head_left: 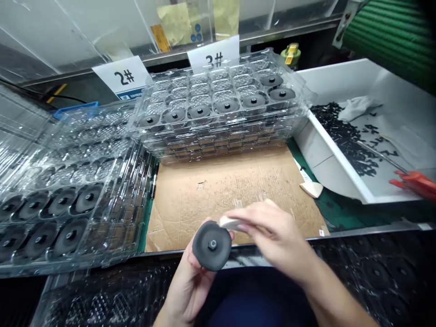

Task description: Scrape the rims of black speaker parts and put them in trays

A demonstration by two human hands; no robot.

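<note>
A round dark grey disc (208,260) with a small hub at its centre faces up in my left hand (195,279), whose fingers curl round it from below. My right hand (277,231) is closed in a pinch on a small whitish pad (229,222). The pad meets the upper right rim of the disc. Both hands are just over the near edge of the cardboard sheet (218,195). Its underside and most of my left fingers are hidden by the disc.
Stacked clear plastic trays (211,131) with similar discs stand behind the cardboard; more trays (71,181) are at left. On the right, a white bin (335,179) holds small black pieces and an orange-handled tool (417,181). A cream-coloured wedge (312,189) lies beside it.
</note>
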